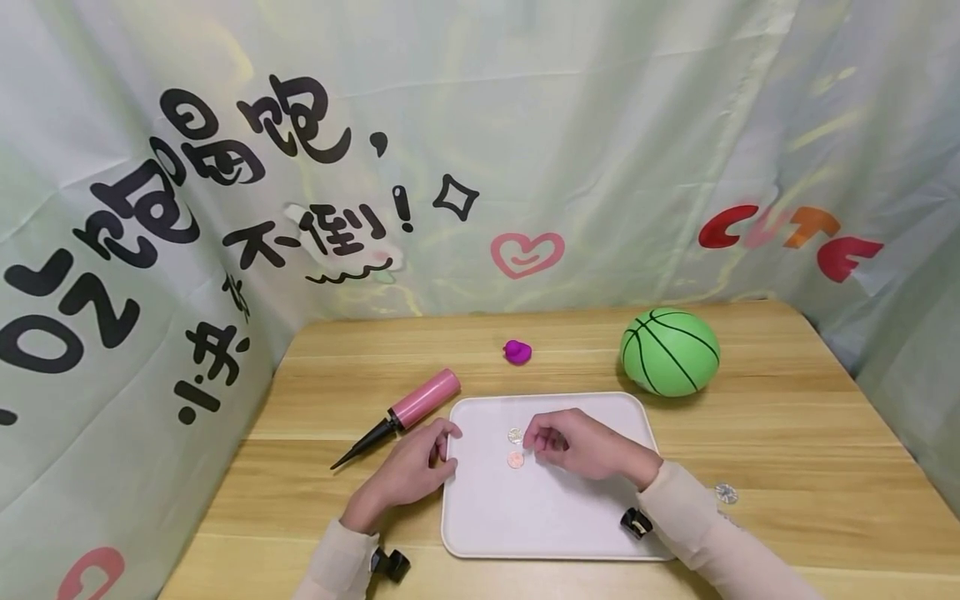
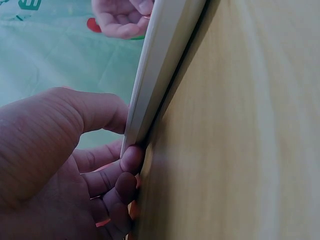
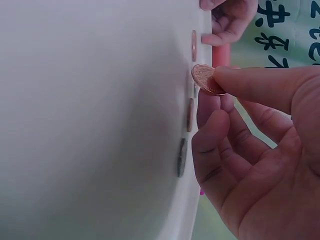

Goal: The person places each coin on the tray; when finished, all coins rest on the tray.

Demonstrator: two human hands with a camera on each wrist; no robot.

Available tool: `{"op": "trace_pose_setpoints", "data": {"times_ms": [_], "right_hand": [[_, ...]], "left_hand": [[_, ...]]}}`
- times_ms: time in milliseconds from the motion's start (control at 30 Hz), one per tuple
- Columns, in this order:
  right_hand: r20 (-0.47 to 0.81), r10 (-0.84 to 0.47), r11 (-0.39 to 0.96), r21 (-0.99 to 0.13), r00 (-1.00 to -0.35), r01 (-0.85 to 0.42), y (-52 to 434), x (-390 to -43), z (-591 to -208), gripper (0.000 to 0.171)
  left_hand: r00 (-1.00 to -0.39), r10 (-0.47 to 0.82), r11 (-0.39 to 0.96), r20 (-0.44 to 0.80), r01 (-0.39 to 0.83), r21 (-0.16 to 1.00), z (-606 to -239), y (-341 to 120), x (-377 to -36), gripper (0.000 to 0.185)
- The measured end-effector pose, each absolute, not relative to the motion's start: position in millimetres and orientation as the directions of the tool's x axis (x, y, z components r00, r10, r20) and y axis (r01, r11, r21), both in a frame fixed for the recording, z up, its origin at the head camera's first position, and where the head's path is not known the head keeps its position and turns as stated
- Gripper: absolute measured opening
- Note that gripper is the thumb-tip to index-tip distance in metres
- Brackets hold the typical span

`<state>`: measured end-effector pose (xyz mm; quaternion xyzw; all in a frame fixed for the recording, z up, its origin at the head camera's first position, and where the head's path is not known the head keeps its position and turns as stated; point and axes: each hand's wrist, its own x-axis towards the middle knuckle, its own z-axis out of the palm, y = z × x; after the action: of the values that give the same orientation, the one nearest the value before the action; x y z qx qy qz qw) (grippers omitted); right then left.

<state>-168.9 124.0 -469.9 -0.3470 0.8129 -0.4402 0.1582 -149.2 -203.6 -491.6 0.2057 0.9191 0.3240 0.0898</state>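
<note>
A white tray [image 1: 555, 517] lies on the wooden table. My left hand [image 1: 412, 462] grips its left rim, thumb on top and fingertips at the edge in the left wrist view. Over the tray, my right hand [image 1: 581, 442] pinches a copper-coloured coin [image 3: 207, 79] between thumb and fingers, tilted and apart from the tray surface. Beside those fingers, a silvery coin [image 1: 514, 435] and a copper-coloured coin [image 1: 515, 459] lie on the tray. Several coins show edge-on in the right wrist view, among them a dark silvery one [image 3: 182, 157]; the held coin partly hides one.
A pink hand pump [image 1: 426, 400] with a black nozzle lies left of the tray. Behind it sit a purple toy duck [image 1: 517, 352] and a green ball [image 1: 670, 352]. A silvery round piece [image 1: 726, 493] lies by the right sleeve. Printed cloth [image 1: 600, 150] hangs around the table.
</note>
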Motion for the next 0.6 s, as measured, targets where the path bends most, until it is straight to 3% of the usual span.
{"op": "trace_pose_setpoints", "data": {"times_ms": [600], "right_hand": [[0.041, -0.668, 0.408, -0.815, -0.743, -0.412, 124.1, -168.5, -469.8, 0.019]], "left_hand": [[-0.902, 0.431, 0.713, -0.032, 0.319, 0.624, -491.4, -203.0, -149.2, 0.036]]}}
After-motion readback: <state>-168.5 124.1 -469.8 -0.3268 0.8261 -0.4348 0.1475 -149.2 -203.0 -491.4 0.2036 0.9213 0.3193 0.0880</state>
